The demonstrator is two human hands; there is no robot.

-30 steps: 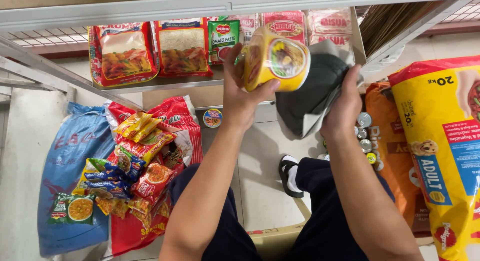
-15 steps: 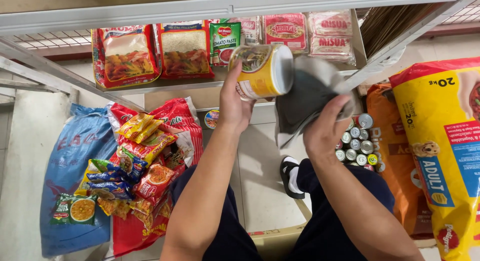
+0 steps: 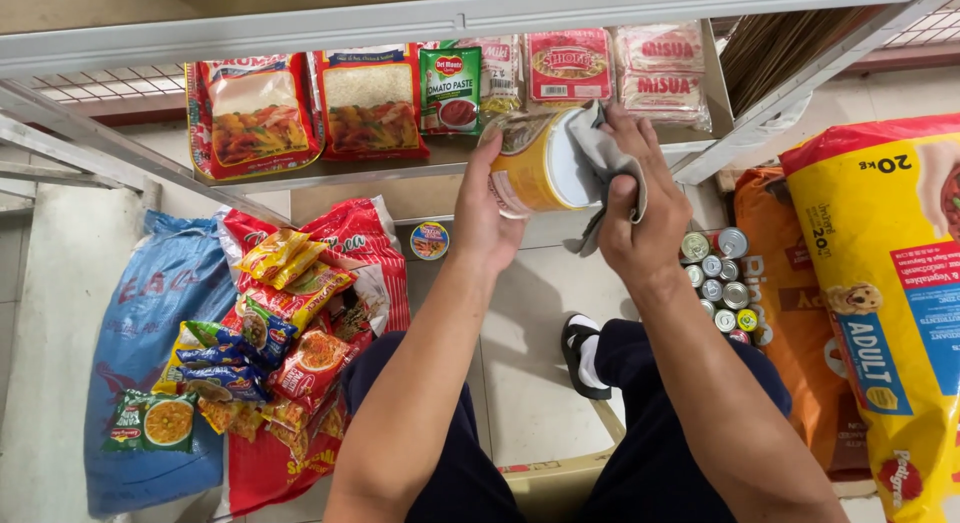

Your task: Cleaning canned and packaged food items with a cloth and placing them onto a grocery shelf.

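My left hand (image 3: 487,211) grips a yellow tin can (image 3: 535,165) on its side, held up in front of a metal shelf (image 3: 440,161). My right hand (image 3: 640,215) presses a grey cloth (image 3: 603,173) against the can's flat end. Both forearms reach up from my lap. The can's far side is hidden by my left fingers.
The shelf holds flat food packets (image 3: 368,101) and noodle packs (image 3: 662,65). On the floor lie a blue sack (image 3: 150,313) with loose snack packets (image 3: 290,323), one small tin (image 3: 429,240), a cluster of tins (image 3: 722,283) and a big yellow pet-food bag (image 3: 885,303). A cardboard box (image 3: 560,483) sits between my knees.
The can has been turned on its side and lowered. My right hand has brought the cloth up from beside the can onto its end.
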